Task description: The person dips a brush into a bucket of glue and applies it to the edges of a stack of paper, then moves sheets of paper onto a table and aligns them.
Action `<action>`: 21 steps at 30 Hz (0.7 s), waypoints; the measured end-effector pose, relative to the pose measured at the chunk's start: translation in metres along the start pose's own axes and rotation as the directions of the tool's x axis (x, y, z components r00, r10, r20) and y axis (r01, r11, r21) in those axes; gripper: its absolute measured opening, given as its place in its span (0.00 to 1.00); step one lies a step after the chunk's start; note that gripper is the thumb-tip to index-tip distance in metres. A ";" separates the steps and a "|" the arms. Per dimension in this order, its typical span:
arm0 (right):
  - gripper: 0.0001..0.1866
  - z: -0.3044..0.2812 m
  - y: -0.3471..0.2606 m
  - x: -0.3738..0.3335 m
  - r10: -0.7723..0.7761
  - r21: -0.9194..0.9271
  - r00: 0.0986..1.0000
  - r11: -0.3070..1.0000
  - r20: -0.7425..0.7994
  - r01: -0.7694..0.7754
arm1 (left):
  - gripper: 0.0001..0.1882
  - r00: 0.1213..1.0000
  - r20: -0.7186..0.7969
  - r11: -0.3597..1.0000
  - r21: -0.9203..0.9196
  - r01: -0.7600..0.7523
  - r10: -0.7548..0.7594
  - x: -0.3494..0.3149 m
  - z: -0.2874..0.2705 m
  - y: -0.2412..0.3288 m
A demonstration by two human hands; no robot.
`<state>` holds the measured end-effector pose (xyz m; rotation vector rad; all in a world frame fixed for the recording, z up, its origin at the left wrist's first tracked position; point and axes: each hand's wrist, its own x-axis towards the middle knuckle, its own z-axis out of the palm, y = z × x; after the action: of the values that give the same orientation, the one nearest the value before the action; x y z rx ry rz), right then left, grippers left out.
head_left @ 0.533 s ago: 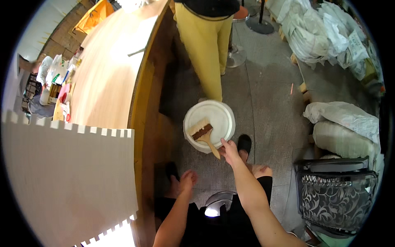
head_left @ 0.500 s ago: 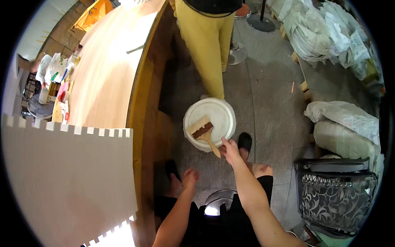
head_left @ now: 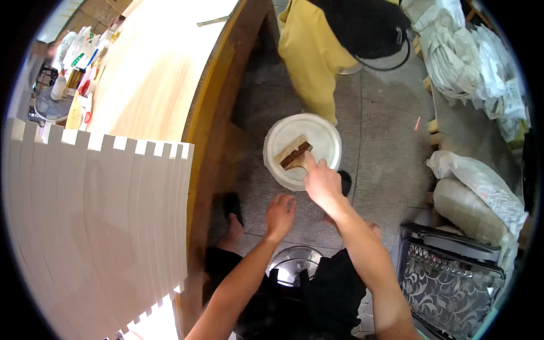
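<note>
A wide wooden-handled brush (head_left: 294, 151) with pale bristles and a brown band lies on the white round lid of a bucket (head_left: 328, 136) on the floor. Its handle is wrapped by the fingers of my right hand (head_left: 324, 182), which cover most of it. My left hand (head_left: 280, 215) hovers just below the bucket's near edge. It holds nothing, and its fingers are loosely bent and apart.
A wooden-topped table (head_left: 153, 73) runs along the left, with a stack of white notched strips (head_left: 102, 226) on its near part. Someone in yellow trousers (head_left: 309, 56) stands beyond the bucket. Wrapped bundles (head_left: 470, 209) and a black patterned chair (head_left: 447, 283) line the right side.
My right hand has moved from the bucket's rim onto the brush handle. My left hand has come forward toward the bucket. The person in yellow trousers has bent over.
</note>
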<state>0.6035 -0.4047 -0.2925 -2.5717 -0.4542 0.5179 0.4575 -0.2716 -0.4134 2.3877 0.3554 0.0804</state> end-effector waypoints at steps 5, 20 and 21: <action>0.26 -0.048 0.052 -0.052 0.029 0.812 0.963 0.530 0.268 -0.242 | 0.14 0.982 0.029 0.974 0.122 -0.188 0.186 0.046 -0.014 0.016; 0.20 -0.079 0.120 -0.166 0.485 0.977 0.865 0.084 0.131 -0.195 | 0.11 0.982 0.023 0.961 -0.211 -0.180 0.189 0.099 -0.066 0.052; 0.20 -0.086 0.118 -0.154 0.481 0.974 0.872 0.139 0.090 -0.177 | 0.11 0.990 -0.002 0.948 -0.287 -0.134 0.139 0.106 -0.081 0.056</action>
<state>0.5322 -0.5979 -0.2402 -1.3453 0.5056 0.3960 0.5602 -0.2297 -0.3196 2.1200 0.1561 0.1627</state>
